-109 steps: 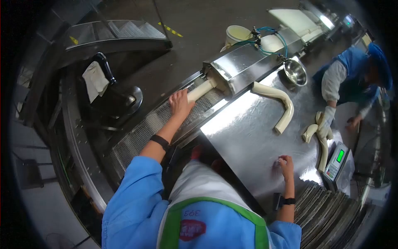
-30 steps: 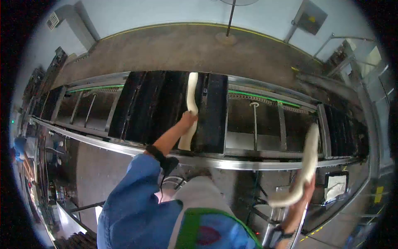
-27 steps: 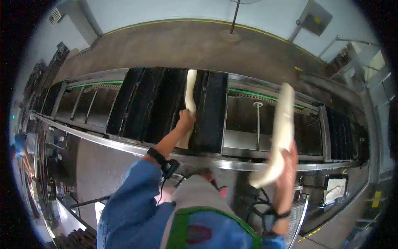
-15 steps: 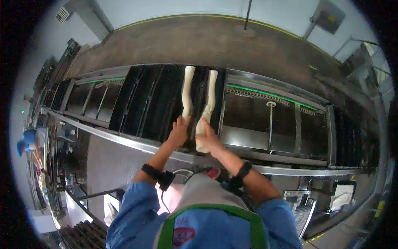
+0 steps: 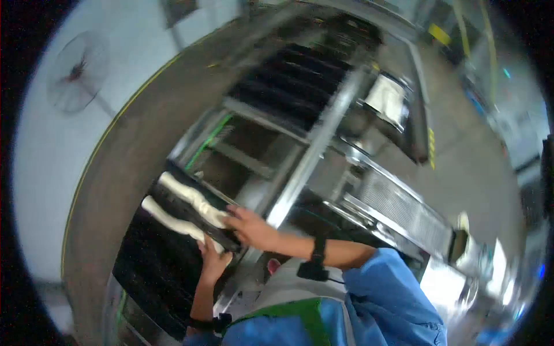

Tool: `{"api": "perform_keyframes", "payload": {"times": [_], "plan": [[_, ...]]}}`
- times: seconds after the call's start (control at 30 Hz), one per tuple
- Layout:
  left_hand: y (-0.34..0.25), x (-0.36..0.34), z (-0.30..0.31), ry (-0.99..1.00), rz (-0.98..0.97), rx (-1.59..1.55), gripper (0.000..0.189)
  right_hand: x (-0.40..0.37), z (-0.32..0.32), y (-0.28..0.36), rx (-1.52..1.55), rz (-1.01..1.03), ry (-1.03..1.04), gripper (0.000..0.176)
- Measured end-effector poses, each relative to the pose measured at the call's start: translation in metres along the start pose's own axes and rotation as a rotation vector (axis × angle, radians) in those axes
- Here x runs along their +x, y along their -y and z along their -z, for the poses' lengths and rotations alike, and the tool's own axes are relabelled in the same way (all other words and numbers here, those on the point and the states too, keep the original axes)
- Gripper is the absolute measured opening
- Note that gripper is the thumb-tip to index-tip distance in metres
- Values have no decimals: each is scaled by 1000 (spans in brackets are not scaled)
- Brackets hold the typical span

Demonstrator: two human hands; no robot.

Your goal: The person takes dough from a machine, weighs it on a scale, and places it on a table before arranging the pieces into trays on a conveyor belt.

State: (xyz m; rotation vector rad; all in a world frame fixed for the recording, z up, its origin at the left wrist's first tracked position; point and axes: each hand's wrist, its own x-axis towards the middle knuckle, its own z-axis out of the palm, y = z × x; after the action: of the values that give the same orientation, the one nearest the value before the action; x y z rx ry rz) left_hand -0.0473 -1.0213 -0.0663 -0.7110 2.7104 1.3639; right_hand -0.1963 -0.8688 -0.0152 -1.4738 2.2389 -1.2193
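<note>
Two long, pale strips that look like dough lie side by side on a black ridged tray. My left hand (image 5: 214, 266) is closed round the near end of the left-hand dough strip (image 5: 169, 219), thumb on one side and fingers on the other. Over the near end of the right-hand dough strip (image 5: 186, 193), my right hand (image 5: 254, 229) has its fingers bent onto the dough; motion blurs their tips. Both strips are slightly wavy, and their far ends reach toward the tray's far edge. A black band sits on each wrist.
A metal conveyor frame (image 5: 297, 176) runs away to the upper right, with another black slatted tray (image 5: 288, 86) farther along. Beyond it a tray with white material (image 5: 388, 99) stands on the right. A perforated metal rack (image 5: 395, 199) is nearer. A large fan (image 5: 77, 72) stands by the wall.
My view has swung to the right, so the conveyor now slants across it. Both hands remain at the near ends of the dough strips.
</note>
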Motion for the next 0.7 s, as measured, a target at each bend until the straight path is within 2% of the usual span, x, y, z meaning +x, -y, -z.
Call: {"api": "perform_keyframes", "payload": {"times": [0.07, 0.13, 0.2, 0.27, 0.33, 0.4, 0.43, 0.47, 0.5, 0.57, 0.63, 0.67, 0.7], "plan": [[-40, 33, -18, 43, 86, 62, 95, -50, 69, -26, -99, -265, -29, 49], [-57, 67, -33, 108, -68, 104, 92, -131, 99, -76, -341, -403, -219, 46], [-72, 101, -43, 152, 42, 161, 90, -215, 128, -93, -388, -644, -387, 46], [-84, 141, -64, 172, 65, 216, 86, -304, 153, -105, -397, -904, -458, 46], [-159, 139, -74, 217, 200, 208, 84, -370, 180, -87, -488, -1123, -554, 49], [-91, 184, -84, 214, 203, 115, 83, -447, 179, -93, -541, -1323, -640, 54], [-103, 190, -86, 208, 156, 418, 83, -471, 189, -85, -494, -1433, -664, 50], [-100, 202, -86, 226, 114, 353, 83, -488, 195, -77, -437, -1545, -689, 46], [-97, 211, -84, 248, 159, 318, 83, -508, 197, -75, -450, -1537, -735, 46], [-136, 208, -89, 263, 203, 288, 83, -543, 199, -79, -501, -1476, -807, 46], [-145, 214, -94, 178, 198, 210, 82, -562, 203, -86, -516, -1524, -806, 49], [-91, 263, -87, 209, 48, 290, 75, -566, 210, -89, -516, -1554, -825, 50], [-106, 254, -90, 182, -7, 398, 65, -578, 215, -97, -542, -1516, -889, 53]]}}
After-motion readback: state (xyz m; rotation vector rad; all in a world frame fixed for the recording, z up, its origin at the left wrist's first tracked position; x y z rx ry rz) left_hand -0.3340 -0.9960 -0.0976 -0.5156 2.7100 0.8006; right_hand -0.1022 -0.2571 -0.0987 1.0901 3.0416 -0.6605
